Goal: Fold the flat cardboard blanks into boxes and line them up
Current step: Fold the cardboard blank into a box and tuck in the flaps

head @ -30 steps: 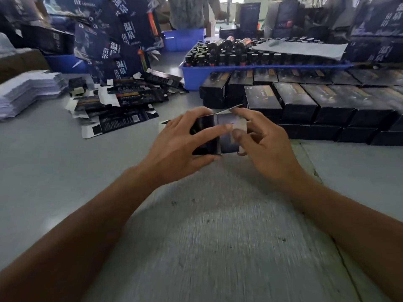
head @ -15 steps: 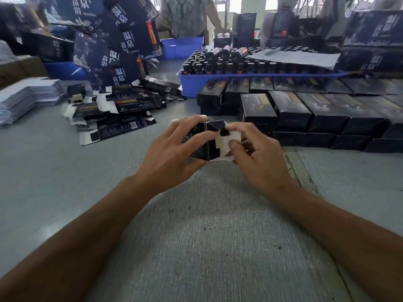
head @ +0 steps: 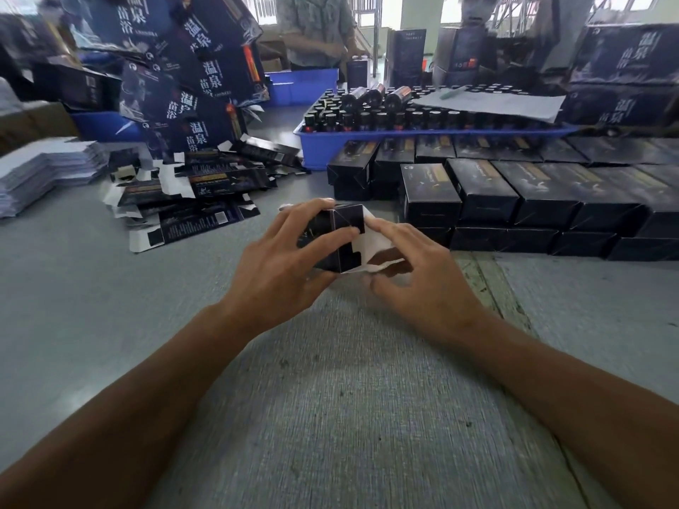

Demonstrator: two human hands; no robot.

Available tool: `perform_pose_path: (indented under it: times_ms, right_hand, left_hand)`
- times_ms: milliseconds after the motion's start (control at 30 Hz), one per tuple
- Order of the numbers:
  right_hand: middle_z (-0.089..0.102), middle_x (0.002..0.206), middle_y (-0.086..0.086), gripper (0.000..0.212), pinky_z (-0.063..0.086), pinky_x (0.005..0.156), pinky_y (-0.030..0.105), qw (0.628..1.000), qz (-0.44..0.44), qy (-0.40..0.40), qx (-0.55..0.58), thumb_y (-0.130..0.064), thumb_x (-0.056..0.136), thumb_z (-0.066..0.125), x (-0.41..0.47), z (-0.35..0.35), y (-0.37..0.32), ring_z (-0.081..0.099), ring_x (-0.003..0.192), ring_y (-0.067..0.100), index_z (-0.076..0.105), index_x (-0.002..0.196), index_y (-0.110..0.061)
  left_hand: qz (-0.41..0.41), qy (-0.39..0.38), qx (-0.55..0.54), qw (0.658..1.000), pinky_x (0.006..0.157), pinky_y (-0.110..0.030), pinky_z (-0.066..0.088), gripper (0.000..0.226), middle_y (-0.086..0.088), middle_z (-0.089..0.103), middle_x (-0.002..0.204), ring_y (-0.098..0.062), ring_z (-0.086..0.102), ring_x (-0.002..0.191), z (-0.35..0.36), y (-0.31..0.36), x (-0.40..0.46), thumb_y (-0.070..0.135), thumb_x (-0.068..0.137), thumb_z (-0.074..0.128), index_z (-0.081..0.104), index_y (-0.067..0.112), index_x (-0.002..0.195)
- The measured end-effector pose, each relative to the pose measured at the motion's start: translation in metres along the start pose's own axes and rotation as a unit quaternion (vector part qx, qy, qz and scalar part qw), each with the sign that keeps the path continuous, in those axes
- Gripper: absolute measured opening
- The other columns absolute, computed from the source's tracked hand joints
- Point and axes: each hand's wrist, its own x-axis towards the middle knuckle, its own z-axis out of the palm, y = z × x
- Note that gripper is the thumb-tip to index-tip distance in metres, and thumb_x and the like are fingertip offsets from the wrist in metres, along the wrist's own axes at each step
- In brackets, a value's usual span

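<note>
The half-folded box [head: 338,238] is the thing to steer by: it sits between the two hands just above the grey table [head: 330,398], its dark end turned toward the camera and white flaps spread open on its right side. The left hand [head: 283,266] grasps the box from the left, fingers curled over the top and front and the thumb tucked beneath its lower edge. The right hand [head: 422,284] is at the box's right side, its forefinger laid along the upper white flap [head: 371,244] and the other fingers loosely bent below it; this hand is blurred, so whether it pinches the flap or only presses it cannot be told. Behind the box and to its right, the finished boxes [head: 514,196] lie in close rows, stacked in two layers and touching one another. Behind those stands a blue tray [head: 367,141] packed with dark bottles [head: 367,115], with a sheet of paper [head: 488,102] lying over the bottles at its right part. To the left of the box and a little behind it, a loose heap of flat blanks [head: 191,200] is spread on the table, dark print and white tabs showing. Farther left is a stack of pale sheets [head: 40,170]. Well behind the box, a person [head: 316,27] stands at the far side.
</note>
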Motion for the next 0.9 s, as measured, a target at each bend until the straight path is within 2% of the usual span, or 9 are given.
perform_pose_path:
  times_ms: [133,233,367,433,533,633,700,800,900]
  right_hand:
    - [0.063,0.117,-0.017,0.041,0.048,0.082,0.01,0.996,-0.006,0.086,-0.014,-0.022,0.091,0.072,0.001,0.001,0.001,0.061,0.098,-0.004,0.061,0.13,-0.025]
    - [0.063,0.111,-0.018,0.038,0.05,0.079,0.011,0.994,-0.013,0.104,-0.025,-0.022,0.089,0.074,0.001,0.001,0.001,0.063,0.096,-0.001,0.061,0.125,-0.025]
    - [0.066,0.111,-0.008,0.051,0.054,0.073,0.012,0.994,-0.008,0.109,0.002,-0.021,0.089,0.076,0.001,0.001,0.0,0.066,0.09,0.001,0.049,0.133,-0.027]
    - [0.069,0.111,-0.006,0.05,0.055,0.072,0.014,0.993,0.014,0.115,0.019,-0.023,0.088,0.077,0.001,0.001,-0.002,0.067,0.088,0.001,0.047,0.129,-0.028]
    - [0.068,0.108,-0.009,0.04,0.052,0.071,0.01,0.993,0.006,0.113,0.012,-0.019,0.087,0.077,0.001,0.001,-0.003,0.066,0.09,-0.001,0.055,0.12,-0.021]
    - [0.065,0.117,-0.005,0.036,0.051,0.077,0.009,0.996,-0.039,0.083,-0.018,-0.008,0.09,0.071,-0.002,0.002,-0.005,0.064,0.098,0.002,0.062,0.125,-0.011]
    - [0.065,0.119,-0.003,0.034,0.05,0.079,0.01,0.996,-0.045,0.08,-0.007,-0.004,0.093,0.065,-0.001,0.002,-0.007,0.063,0.1,0.003,0.064,0.127,-0.01]
    - [0.067,0.107,-0.011,0.02,0.049,0.074,0.011,0.994,-0.011,0.096,0.049,-0.015,0.097,0.064,0.0,0.002,-0.007,0.065,0.094,0.003,0.068,0.117,-0.015]
    - [0.069,0.097,-0.02,0.017,0.05,0.069,0.012,0.986,0.064,0.097,0.119,-0.03,0.095,0.068,0.002,0.001,-0.005,0.067,0.088,0.001,0.067,0.111,-0.026]
  left_hand:
    - [0.012,-0.006,0.005,1.0,0.069,-0.046,0.06,0.06,-0.014,0.043,0.147,-0.034,0.05,0.126,0.002,0.006,0.001,0.034,0.083,0.07,0.047,0.032,0.138]
    - [0.03,-0.005,0.023,0.999,0.071,-0.048,0.061,0.053,-0.017,0.044,0.148,-0.035,0.046,0.131,0.001,0.008,0.002,0.035,0.087,0.067,0.049,0.03,0.137]
    - [0.038,0.0,0.044,0.998,0.07,-0.049,0.061,0.046,-0.02,0.047,0.147,-0.036,0.046,0.133,0.002,0.008,0.002,0.039,0.093,0.059,0.048,0.032,0.138]
    - [0.03,0.0,0.047,0.998,0.069,-0.049,0.061,0.046,-0.02,0.047,0.147,-0.037,0.047,0.132,0.002,0.009,0.002,0.04,0.093,0.058,0.047,0.033,0.138]
    - [0.018,0.004,0.046,0.999,0.068,-0.048,0.061,0.048,-0.02,0.047,0.147,-0.038,0.049,0.13,0.002,0.01,0.001,0.04,0.092,0.059,0.046,0.033,0.138]
    - [0.0,0.016,0.029,0.999,0.069,-0.048,0.061,0.052,-0.021,0.047,0.146,-0.039,0.051,0.128,0.002,0.011,0.002,0.036,0.089,0.065,0.046,0.03,0.136]
    - [-0.017,0.03,0.007,0.999,0.075,-0.048,0.061,0.056,-0.019,0.048,0.146,-0.038,0.052,0.127,0.001,0.012,0.002,0.039,0.088,0.061,0.042,0.026,0.138]
    - [-0.032,0.044,-0.007,0.999,0.09,-0.038,0.053,0.07,-0.013,0.05,0.144,-0.03,0.049,0.129,0.001,0.017,0.004,0.044,0.085,0.058,0.036,0.016,0.145]
    - [-0.043,0.041,-0.001,0.998,0.092,-0.029,0.042,0.08,-0.007,0.046,0.143,-0.023,0.045,0.128,0.002,0.024,0.005,0.047,0.082,0.057,0.034,0.009,0.149]
